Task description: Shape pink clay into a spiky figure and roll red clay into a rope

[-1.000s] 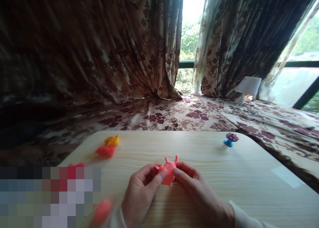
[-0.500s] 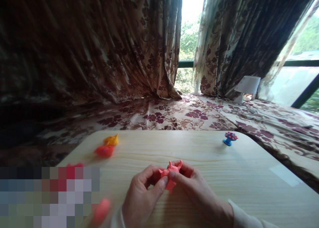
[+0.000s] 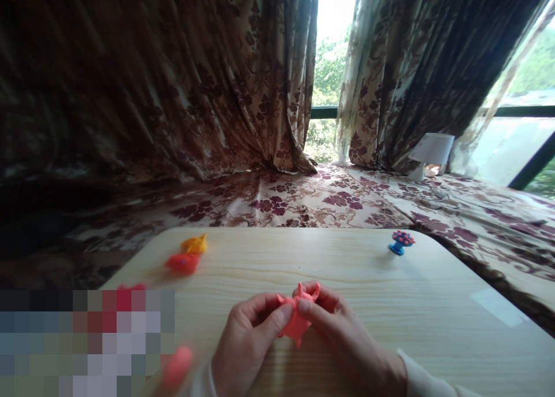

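Note:
A small piece of pink modelling clay (image 3: 295, 326) with several pointed tips is held just above the table's near middle. My left hand (image 3: 251, 333) pinches its left side between thumb and fingers. On its right side, my right hand (image 3: 342, 325) grips it the same way, the thumb pressed on the front and the fingers behind. Both hands are closed, and the fingertips behind the clay are partly hidden.
The pale wooden table (image 3: 347, 270) bears a blue clay piece with pink dots (image 3: 402, 242) at the back right. Yellow clay (image 3: 195, 244) and red clay (image 3: 182, 263) lie at the back left. A blurred pink lump (image 3: 178, 365) is nearer. A lamp (image 3: 431, 149) stands beyond.
The pink modelling clay is tilted so that more of its flat front shows, its lower tip a little lower. Both hands keep their hold in nearly the same place.

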Action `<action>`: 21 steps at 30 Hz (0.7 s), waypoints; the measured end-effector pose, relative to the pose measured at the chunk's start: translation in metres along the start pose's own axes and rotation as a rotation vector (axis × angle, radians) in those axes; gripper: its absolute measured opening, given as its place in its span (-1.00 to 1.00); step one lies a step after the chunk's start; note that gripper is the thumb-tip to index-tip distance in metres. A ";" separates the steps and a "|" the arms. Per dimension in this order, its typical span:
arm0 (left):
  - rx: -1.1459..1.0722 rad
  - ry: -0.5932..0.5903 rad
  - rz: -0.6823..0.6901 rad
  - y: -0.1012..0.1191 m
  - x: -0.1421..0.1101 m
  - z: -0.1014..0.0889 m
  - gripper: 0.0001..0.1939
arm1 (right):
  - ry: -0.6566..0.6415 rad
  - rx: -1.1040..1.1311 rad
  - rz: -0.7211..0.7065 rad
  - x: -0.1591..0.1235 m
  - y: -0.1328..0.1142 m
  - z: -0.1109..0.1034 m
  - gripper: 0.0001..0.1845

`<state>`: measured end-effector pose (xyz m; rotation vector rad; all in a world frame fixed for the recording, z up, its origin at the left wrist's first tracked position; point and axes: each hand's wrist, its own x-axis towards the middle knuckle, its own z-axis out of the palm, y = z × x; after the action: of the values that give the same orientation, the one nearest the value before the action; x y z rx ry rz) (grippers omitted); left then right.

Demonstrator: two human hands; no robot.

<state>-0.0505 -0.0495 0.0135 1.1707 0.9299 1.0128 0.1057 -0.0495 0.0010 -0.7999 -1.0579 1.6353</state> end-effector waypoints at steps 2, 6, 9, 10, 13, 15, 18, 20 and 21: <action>-0.048 -0.032 -0.061 -0.001 0.000 -0.002 -0.81 | -0.023 0.024 0.021 -0.001 0.000 -0.002 -0.76; -0.115 -0.070 -0.141 -0.001 0.001 -0.004 -0.79 | -0.028 0.071 0.044 0.000 0.002 -0.004 -0.78; -0.146 -0.109 -0.161 0.000 0.001 -0.003 -0.78 | -0.070 0.123 0.058 0.000 0.002 -0.004 -0.76; -0.153 -0.119 -0.161 0.000 0.001 -0.003 -0.78 | -0.090 0.131 0.070 0.001 0.002 -0.004 -0.76; -0.167 -0.123 -0.167 0.000 -0.001 -0.003 -0.79 | -0.116 0.114 0.109 0.001 0.000 -0.004 -0.78; -0.162 -0.113 -0.172 0.000 -0.001 -0.003 -0.79 | -0.103 0.090 0.118 0.001 0.000 -0.004 -0.80; -0.155 -0.098 -0.157 0.000 0.000 -0.002 -0.80 | -0.071 0.059 0.106 0.002 0.000 -0.004 -0.82; -0.167 -0.097 -0.166 0.000 0.000 -0.002 -0.80 | -0.055 0.042 0.091 0.002 -0.001 -0.005 -0.83; -0.177 -0.099 -0.175 0.001 0.001 -0.002 -0.79 | -0.053 0.036 0.086 0.002 -0.001 -0.005 -0.83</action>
<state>-0.0519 -0.0484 0.0138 0.9658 0.8313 0.8692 0.1093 -0.0459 -0.0002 -0.7917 -1.0409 1.7513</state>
